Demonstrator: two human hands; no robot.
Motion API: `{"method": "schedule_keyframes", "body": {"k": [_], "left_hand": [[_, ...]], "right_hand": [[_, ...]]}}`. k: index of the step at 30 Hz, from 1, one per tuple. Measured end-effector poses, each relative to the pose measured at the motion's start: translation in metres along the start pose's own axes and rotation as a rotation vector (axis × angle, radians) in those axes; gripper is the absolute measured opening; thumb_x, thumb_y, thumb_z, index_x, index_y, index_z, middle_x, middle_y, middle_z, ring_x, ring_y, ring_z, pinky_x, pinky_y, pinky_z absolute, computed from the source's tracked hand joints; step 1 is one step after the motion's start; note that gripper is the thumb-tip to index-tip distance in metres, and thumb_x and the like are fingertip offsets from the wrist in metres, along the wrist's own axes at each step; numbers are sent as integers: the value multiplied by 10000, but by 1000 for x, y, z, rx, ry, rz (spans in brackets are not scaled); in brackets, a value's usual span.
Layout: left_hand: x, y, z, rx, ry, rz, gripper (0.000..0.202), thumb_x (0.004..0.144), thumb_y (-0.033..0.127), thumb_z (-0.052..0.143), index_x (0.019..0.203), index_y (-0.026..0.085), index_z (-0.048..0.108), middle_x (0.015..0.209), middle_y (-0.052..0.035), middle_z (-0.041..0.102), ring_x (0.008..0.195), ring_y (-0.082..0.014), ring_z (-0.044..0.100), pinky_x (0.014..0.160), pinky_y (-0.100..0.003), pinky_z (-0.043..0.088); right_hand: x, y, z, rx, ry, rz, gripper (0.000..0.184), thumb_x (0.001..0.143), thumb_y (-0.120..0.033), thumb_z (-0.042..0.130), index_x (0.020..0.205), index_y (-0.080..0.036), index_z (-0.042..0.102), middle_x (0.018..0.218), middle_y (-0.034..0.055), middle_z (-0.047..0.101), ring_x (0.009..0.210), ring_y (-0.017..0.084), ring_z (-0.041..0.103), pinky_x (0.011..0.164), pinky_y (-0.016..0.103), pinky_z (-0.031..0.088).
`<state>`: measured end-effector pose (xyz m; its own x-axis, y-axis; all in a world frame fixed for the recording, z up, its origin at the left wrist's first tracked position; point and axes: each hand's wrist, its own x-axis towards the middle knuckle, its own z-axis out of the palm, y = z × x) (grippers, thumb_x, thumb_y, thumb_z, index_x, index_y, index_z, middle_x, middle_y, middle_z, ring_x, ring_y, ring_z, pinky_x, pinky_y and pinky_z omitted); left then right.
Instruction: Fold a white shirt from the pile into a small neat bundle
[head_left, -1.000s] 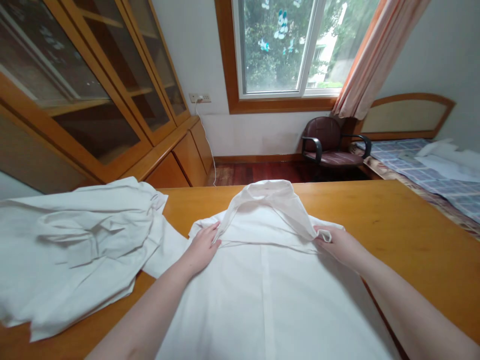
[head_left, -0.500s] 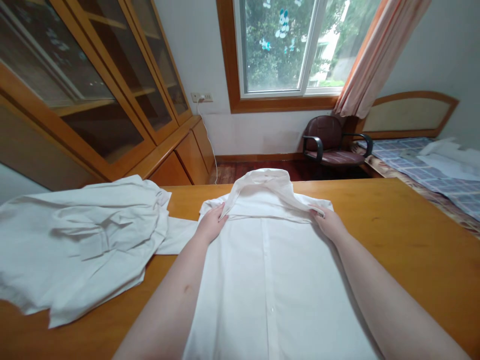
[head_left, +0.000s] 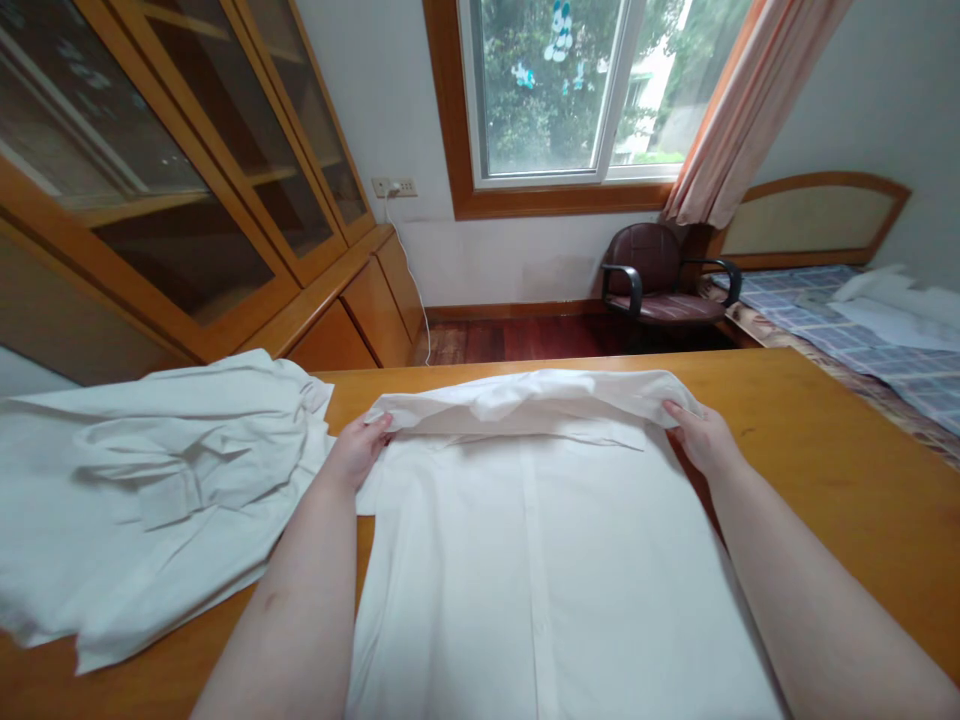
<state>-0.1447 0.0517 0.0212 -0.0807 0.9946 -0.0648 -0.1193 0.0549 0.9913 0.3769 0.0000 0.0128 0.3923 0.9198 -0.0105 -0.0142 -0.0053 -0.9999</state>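
A white shirt [head_left: 540, 560] lies flat on the wooden table [head_left: 825, 480] in front of me, its button line running down the middle. Its far end is folded over into a long band [head_left: 525, 400]. My left hand [head_left: 358, 448] grips the left end of that band, fingers curled round the cloth. My right hand [head_left: 701, 435] holds the right end the same way. Both forearms reach forward along the shirt's sides.
A heap of crumpled white cloth [head_left: 150, 480] covers the table's left part. A wooden cabinet with glass doors [head_left: 187, 180] stands at the left. Beyond the table are a dark armchair [head_left: 660, 280], a window [head_left: 555, 90], and a bed [head_left: 877, 320] at the right.
My hands have moved apart, from beside the collar out to the shirt's shoulders. The raised collar now lies flattened into a wide folded band across the far end.
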Motion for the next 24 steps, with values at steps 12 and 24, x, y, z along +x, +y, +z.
{"method": "schedule_keyframes", "body": {"k": [12,24], "left_hand": [[3,10,-2,467,269,-181,403,676,550,544,715,162,648,695,-65,673,674,-218,624,573,-293,472],[-8,26,5,1005,263,-53,335,729,472,524,776,186,693,816,-61,708,805,-243,629,674,-285,445]], "right_hand": [[2,-15,-9,-383,180,104,359,688,-542,619,725,-186,611,670,83,657,595,195,605,514,288,481],[-4,-13,-2,-639,47,237,347,764,-455,512,778,-135,647,745,94,688,610,187,604,525,250,413]]}}
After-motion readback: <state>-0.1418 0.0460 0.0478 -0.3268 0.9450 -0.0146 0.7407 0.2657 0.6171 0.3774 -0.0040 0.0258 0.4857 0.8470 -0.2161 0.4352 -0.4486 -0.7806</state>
